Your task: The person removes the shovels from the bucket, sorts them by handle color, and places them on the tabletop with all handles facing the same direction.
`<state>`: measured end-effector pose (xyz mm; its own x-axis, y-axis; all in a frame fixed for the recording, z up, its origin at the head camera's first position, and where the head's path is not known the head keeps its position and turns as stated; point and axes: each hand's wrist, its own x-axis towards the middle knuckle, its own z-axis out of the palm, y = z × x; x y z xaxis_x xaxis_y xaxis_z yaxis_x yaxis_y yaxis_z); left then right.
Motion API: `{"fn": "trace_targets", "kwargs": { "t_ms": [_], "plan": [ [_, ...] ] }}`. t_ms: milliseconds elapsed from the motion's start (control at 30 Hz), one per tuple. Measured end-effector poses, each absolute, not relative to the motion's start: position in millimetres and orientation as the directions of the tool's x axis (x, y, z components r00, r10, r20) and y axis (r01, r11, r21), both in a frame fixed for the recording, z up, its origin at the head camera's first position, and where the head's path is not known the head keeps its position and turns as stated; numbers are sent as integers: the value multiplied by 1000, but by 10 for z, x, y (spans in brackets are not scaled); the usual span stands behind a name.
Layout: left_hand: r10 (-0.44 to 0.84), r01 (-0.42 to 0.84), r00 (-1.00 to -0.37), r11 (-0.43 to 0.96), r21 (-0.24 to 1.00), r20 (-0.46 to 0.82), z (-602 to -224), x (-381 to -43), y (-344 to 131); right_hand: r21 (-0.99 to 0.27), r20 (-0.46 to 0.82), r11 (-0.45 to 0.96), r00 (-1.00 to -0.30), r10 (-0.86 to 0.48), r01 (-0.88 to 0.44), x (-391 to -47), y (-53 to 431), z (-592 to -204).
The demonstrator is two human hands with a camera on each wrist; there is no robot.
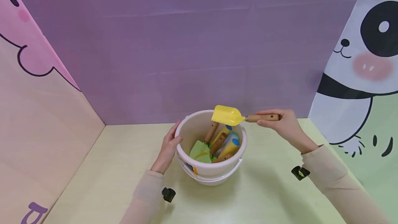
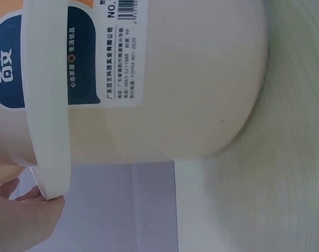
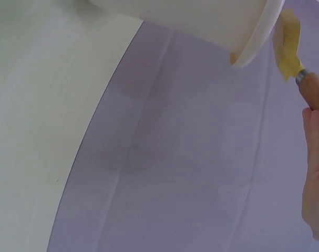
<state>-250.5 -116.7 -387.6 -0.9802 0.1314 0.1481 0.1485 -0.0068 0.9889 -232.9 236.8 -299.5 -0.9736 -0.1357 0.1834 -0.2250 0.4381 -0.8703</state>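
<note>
A white bucket (image 1: 209, 172) with a white handle stands on the table, its label facing the left wrist camera. My left hand (image 1: 168, 147) grips the bucket's left rim, thumb over the edge; the left wrist view shows the hand (image 2: 25, 215) at the rim beside the bucket handle. In my right hand (image 1: 283, 123) is a toy shovel (image 1: 228, 115) with a yellow blade, held by its wooden handle. The blade is above the bucket's right rear rim. Inside the bucket lie a green tool (image 1: 199, 149), several wooden handles (image 1: 218, 142) and yellow pieces with blue ends (image 1: 231, 147).
The pale table (image 1: 130, 155) extends around the bucket. A purple wall (image 1: 186, 44) rises behind it. Side panels carry a pink cartoon (image 1: 34, 54) on the left and a panda (image 1: 367, 54) on the right.
</note>
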Motion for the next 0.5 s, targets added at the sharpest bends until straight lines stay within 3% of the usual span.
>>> {"fn": "trace_targets", "kwargs": {
  "t_ms": [200, 500],
  "plan": [
    [163, 118, -979, -37, 992, 122, -3874, -2512, -1198, -907, 199, 381, -980, 17, -178, -2267, 2603, -3034],
    [171, 89, -980, -84, 992, 103, -3857, -2493, -1271, -935, 178, 333, -973, 143, -122, -2280, 2952, -3267]
  ]
}}
